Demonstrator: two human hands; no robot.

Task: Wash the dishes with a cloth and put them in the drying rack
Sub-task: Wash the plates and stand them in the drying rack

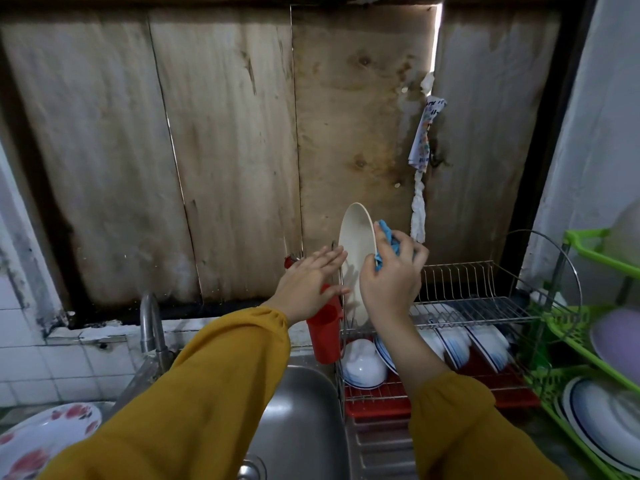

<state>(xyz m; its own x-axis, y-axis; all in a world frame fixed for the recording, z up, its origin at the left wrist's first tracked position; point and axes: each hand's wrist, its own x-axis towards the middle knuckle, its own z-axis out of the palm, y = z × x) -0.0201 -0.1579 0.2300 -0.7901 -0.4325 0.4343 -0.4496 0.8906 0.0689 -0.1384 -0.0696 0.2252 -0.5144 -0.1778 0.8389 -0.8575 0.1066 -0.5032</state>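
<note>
A: Right hand (389, 282)?
B: Fingers curled tight around a bunched blue cloth (387, 244), pressed to the right face of a cream plate (356, 261). Plate stands on edge, upright, at the left end of the upper tier of the wire drying rack (485, 292).
A: Left hand (308, 282)?
B: Flat, fingers spread wide, gripping nothing; fingertips touch the plate's left face.
A: Surroundings?
B: Red cup (323, 336) hangs on the rack's left end, just under the left hand. Lower tier: an upturned white bowl (363, 365) and blue-rimmed plates (460, 341). Steel sink (298, 410) near, tap (150, 322) left, floral plate (45, 434) near-left, green rack (585, 344) far right.
</note>
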